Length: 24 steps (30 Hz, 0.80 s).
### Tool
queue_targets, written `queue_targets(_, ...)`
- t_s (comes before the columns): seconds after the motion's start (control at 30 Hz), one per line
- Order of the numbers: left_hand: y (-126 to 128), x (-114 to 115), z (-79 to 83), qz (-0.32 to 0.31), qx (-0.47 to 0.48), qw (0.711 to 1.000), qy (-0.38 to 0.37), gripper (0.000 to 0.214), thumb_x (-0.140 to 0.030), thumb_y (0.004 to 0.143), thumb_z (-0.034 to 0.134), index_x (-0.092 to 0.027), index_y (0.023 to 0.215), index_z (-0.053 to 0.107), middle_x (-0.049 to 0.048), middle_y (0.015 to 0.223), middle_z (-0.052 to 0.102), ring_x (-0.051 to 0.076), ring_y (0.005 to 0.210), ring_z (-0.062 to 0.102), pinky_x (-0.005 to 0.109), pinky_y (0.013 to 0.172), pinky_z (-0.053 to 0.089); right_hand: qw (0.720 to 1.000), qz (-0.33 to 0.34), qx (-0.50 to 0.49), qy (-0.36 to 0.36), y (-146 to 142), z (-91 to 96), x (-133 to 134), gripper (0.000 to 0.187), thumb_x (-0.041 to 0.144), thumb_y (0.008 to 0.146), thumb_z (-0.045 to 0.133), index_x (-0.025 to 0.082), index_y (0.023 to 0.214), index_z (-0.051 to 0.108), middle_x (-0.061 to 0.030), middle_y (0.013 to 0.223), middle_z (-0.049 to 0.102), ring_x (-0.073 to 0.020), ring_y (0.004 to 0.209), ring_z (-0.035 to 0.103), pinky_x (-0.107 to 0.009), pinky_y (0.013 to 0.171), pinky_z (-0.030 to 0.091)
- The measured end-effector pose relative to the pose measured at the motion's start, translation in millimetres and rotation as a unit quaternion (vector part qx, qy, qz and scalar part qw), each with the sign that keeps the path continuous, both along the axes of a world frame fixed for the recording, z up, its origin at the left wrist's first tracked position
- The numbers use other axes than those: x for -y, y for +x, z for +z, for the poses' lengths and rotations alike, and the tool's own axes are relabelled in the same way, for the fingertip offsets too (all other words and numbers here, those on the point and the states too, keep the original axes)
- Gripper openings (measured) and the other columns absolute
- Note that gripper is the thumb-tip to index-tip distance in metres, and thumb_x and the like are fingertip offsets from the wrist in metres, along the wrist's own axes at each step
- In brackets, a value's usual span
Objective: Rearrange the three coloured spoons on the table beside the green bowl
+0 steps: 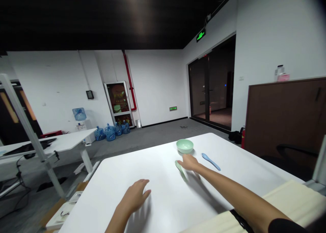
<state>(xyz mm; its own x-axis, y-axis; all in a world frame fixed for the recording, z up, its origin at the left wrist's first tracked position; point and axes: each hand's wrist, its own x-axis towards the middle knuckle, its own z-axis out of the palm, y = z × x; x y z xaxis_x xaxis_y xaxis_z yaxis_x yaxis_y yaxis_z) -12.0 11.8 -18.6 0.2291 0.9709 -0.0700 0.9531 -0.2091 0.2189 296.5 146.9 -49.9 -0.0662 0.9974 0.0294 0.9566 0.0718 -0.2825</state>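
- The pale green plastic spoon (pixel 181 171) lies flat on the white counter (pixel 158 165), ahead of me and toward 1 o'clock. Its upper end sits under my fingers.
- It looks light, stiff and smooth, so it may slip or skid on the glossy top. The narrow stem seems the best place to take hold, though my hand hides part of its shape.
- My right grip (pixel 188 163) is over the spoon at 1 o'clock, with the fingers stretched out and barely curled. They reach its upper end, but I cannot tell whether they have hold of it.
- A small pale object (pixel 197 174) shows just past the heel of that hand. It is too hidden to name.
- My left grip (pixel 136 194) rests open at 11 o'clock, palm down and holding nothing.
- A pale green round bowl (pixel 184 146) stands upright at 12 o'clock from the spoon, just beyond my fingers. It looks light and could tip if knocked.
- A sky-blue plastic spoon (pixel 211 161) lies at 3 o'clock from my right grip, near but not touching it.
- Nothing stands between my right grip and the green spoon.
- Far off at 11 o'clock, blue water bottles (pixel 110 132) stand along the wall.
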Motion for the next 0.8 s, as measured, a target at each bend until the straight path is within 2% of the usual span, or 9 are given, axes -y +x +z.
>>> queue_targets(0.07, 0.2, -0.3, -0.3, -0.001, 0.000, 1.000, -0.002, 0.058, -0.051, 0.088, 0.040, -0.023, 0.138, 0.048, 0.0066, 0.145, 0.048, 0.025, 0.132, 0.045, 0.039, 0.108, 0.037, 1.000, -0.004, 0.007, 0.023, 10.5, 17.2, 4.5, 0.053, 0.058, 0.089, 0.039, 0.015, 0.092, 0.069, -0.0159, 0.098, 0.070, -0.0296, 0.095, 0.065, -0.033, 0.075, 0.045)
queue_targets(0.13, 0.4, -0.4, -0.5, 0.001, -0.002, 1.000, -0.004, 0.059, -0.051, 0.088, 0.040, -0.023, 0.138, 0.048, 0.0066, 0.146, 0.048, 0.026, 0.132, 0.045, 0.039, 0.108, 0.037, 0.998, -0.001, 0.003, 0.055, 24.0, 30.8, 10.2, 0.056, 0.061, 0.090, 0.037, 0.015, 0.101, 0.067, -0.0160, 0.103, 0.069, -0.0302, 0.099, 0.064, -0.033, 0.077, 0.044)
queue_targets(0.23, 0.3, -0.5, -0.7, 0.002, -0.003, 1.000, -0.005, 0.059, -0.052, 0.088, 0.039, -0.023, 0.139, 0.048, 0.0059, 0.146, 0.047, 0.026, 0.133, 0.044, 0.039, 0.108, 0.037, 0.997, 0.026, -0.024, 0.066, 46.9, 37.4, 19.9, 0.059, 0.060, 0.091, 0.033, 0.018, 0.121, 0.060, -0.0160, 0.115, 0.066, -0.0294, 0.108, 0.061, -0.034, 0.085, 0.043)
queue_targets(0.33, -0.2, -1.2, -1.5, 0.002, -0.002, 1.000, -0.005, 0.058, -0.052, 0.088, 0.039, -0.024, 0.138, 0.048, 0.0053, 0.146, 0.048, 0.025, 0.133, 0.044, 0.038, 0.108, 0.037, 0.996, 0.050, -0.025, 0.070, 67.3, 25.7, 28.5, 0.060, 0.058, 0.092, 0.032, 0.024, 0.139, 0.046, -0.0140, 0.140, 0.051, -0.0307, 0.125, 0.049, -0.039, 0.097, 0.038)
queue_targets(0.47, -0.6, -2.8, -3.1, 0.001, -0.001, 1.000, -0.004, 0.058, -0.053, 0.088, 0.040, -0.025, 0.137, 0.050, 0.0056, 0.145, 0.049, 0.026, 0.132, 0.045, 0.039, 0.108, 0.037, 0.999, 0.020, 0.023, 0.035, 84.1, 0.9, 35.2, 0.070, 0.059, 0.090, 0.034, 0.025, 0.151, 0.028, -0.0146, 0.158, 0.021, -0.0364, 0.141, 0.025, -0.054, 0.105, 0.028)
queue_targets(0.57, -0.4, -3.3, -3.7, 0.000, 0.000, 1.000, 0.001, 0.058, -0.053, 0.088, 0.040, -0.024, 0.137, 0.050, 0.0060, 0.145, 0.049, 0.026, 0.132, 0.045, 0.039, 0.108, 0.037, 0.998, 0.045, 0.023, 0.023, 89.2, -7.0, 36.1, 0.072, 0.058, 0.090, 0.033, 0.024, 0.152, 0.024, -0.0153, 0.158, 0.020, -0.0332, 0.143, 0.022, -0.054, 0.107, 0.026)
queue_targets(0.8, -0.2, -2.3, -2.0, -0.001, 0.003, 1.000, 0.002, 0.058, -0.054, 0.088, 0.040, -0.025, 0.137, 0.050, 0.0049, 0.145, 0.049, 0.026, 0.132, 0.045, 0.039, 0.108, 0.037, 0.999, 0.043, -0.003, 0.024, 90.0, -4.3, 33.5, 0.072, 0.058, 0.090, 0.033, 0.021, 0.151, 0.026, -0.0161, 0.155, 0.028, -0.0322, 0.140, 0.029, -0.050, 0.106, 0.029)
